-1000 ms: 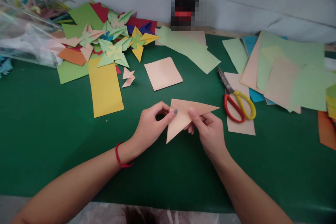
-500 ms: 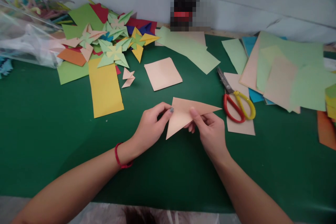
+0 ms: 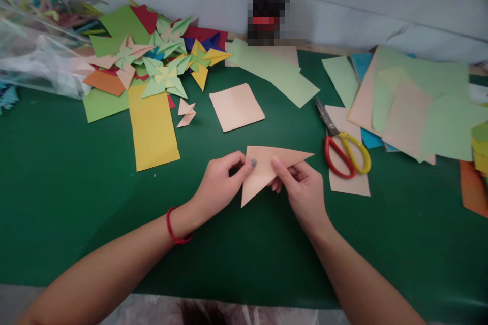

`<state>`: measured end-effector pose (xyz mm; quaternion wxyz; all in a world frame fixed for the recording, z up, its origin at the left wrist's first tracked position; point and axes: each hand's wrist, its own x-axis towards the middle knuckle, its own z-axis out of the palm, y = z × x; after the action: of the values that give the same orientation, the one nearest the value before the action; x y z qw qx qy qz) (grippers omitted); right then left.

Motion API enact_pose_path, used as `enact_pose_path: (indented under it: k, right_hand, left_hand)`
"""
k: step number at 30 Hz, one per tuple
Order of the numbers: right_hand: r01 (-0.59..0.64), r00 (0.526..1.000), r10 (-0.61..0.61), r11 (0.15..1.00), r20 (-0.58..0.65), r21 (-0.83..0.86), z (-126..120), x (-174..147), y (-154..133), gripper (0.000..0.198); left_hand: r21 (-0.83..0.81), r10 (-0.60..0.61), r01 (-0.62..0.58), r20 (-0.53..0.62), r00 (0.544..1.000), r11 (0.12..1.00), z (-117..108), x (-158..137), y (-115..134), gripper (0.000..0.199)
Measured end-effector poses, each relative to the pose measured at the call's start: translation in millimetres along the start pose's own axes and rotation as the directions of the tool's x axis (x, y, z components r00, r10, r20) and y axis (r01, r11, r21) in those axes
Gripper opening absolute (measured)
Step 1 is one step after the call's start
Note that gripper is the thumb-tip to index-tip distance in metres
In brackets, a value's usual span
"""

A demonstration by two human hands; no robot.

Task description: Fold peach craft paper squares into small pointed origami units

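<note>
Pinching a peach paper triangle [image 3: 261, 162] between them, the left hand [image 3: 217, 183] and the right hand [image 3: 305, 183] are near the middle of the head view, above or on a green table covering [image 3: 236, 264]. The left thumb presses the triangle's left edge, its fingers hidden behind; the right thumb lies flat on the paper, fingers curled beneath. One sharp corner points right, another towards the wearer; whether the paper touches the table cannot be told.

Folding looks only partly done: this piece has become a simple, smooth-faced triangle, while a small peach piece [image 3: 186, 112] to the left has several crisp points. Just beyond the hands, a flat peach square [image 3: 237, 107] lies unfolded. Farther back on the left, many-pointed paper stars [image 3: 165, 77], in pale green, peach and yellow, appear complete, heaped over coloured sheets.

Near them lies a matt yellow rectangle [image 3: 154, 134], with a clear, crinkled plastic bag [image 3: 41, 66] at the far left. On the right, scissors with one red and one yellow handle [image 3: 337, 142] rest across a dull pinkish strip [image 3: 349, 185], beside overlapping pale green sheets [image 3: 448, 111].
</note>
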<state>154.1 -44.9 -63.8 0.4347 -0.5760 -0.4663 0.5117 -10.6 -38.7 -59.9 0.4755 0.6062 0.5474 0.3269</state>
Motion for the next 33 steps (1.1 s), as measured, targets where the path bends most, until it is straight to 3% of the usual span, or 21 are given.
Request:
enact_pose_path:
  k: [5, 9, 12, 14, 18, 20, 22, 25, 29, 33]
  right_hand:
    - [0.024, 0.978, -0.004, 0.995, -0.209, 0.095, -11.3, 12.7, 1.6, 0.024]
    - [0.051, 0.956, 0.002, 0.984, -0.293, 0.173, -21.2, 22.5, 4.9, 0.03]
    - [0.068, 0.971, -0.013, 0.973, -0.239, 0.221, -20.9, 22.2, 5.5, 0.019]
    - [0.063, 0.985, -0.022, 0.971, -0.173, 0.232, -17.6, 19.4, 4.7, 0.033]
    - [0.0, 0.999, -0.006, 0.99, 0.04, 0.144, -10.6, 12.8, 2.9, 0.027]
    - [0.0, 0.997, -0.001, 1.0, 0.077, 0.013, -8.8, 10.2, 2.7, 0.021]
    - [0.038, 0.999, -0.039, 0.998, -0.023, -0.049, -8.3, 8.7, 2.6, 0.019]
    - [0.071, 0.991, -0.073, 0.997, -0.113, -0.023, -8.3, 8.1, 2.5, 0.018]
    - [0.068, 0.99, -0.065, 0.998, -0.127, 0.02, -7.7, 9.5, 4.2, 0.019]
    - [0.083, 0.986, -0.076, 0.996, -0.152, 0.043, -13.2, 15.3, 7.7, 0.018]
  left_hand:
    - [0.057, 0.009, -0.009, 0.002, 1.0, 0.998, -3.0, -0.5, 2.1, 0.028]
    - [0.024, -0.006, 0.007, -0.032, 0.999, 1.0, -3.9, -0.9, 0.4, 0.027]
    - [-0.019, -0.023, 0.022, -0.085, 0.996, 1.0, -3.8, -0.5, -1.7, 0.029]
    - [-0.039, -0.034, 0.03, -0.095, 0.995, 0.999, -3.6, -0.1, -2.4, 0.029]
    - [-0.035, -0.04, 0.037, -0.094, 0.995, 0.999, -2.7, -0.2, -1.2, 0.028]
    - [-0.029, -0.025, 0.023, -0.05, 0.998, 0.999, -1.9, -0.6, 0.3, 0.026]
    - [-0.023, 0.012, -0.01, 0.05, 0.999, 1.0, -0.7, -1.0, 1.9, 0.023]
    - [-0.015, 0.047, -0.045, 0.178, 0.983, 0.999, 1.0, -1.1, 3.8, 0.02]
    - [-0.009, 0.046, -0.045, 0.232, 0.972, 0.999, 0.3, -1.4, 6.3, 0.024]
    - [-0.074, 0.166, -0.149, 0.376, 0.912, 0.986, -0.7, -3.3, 7.2, 0.017]
